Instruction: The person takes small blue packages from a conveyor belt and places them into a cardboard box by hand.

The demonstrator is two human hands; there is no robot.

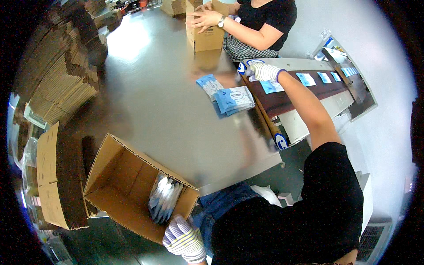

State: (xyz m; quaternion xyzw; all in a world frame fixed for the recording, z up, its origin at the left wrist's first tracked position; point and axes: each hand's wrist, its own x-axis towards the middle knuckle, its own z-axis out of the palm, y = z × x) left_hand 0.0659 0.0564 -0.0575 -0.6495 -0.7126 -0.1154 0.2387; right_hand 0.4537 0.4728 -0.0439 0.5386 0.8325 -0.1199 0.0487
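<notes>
Hands well apart. Left hand (184, 240), striped glove, at near rim of open cardboard box (117, 201); can't tell if clamped. Silvery-blue packets (164, 198) stand in box's right end. Right hand (266, 72), striped glove, over near end of conveyor belt (287, 106), right by a blue-and-white packet (272, 87); fingertips hidden, grip unclear. More packets spaced along belt. Packet pile (235, 100) on table (154, 104) beside conveyor. Across, co-worker's hands (207, 18) on cardboard carton (207, 40).
</notes>
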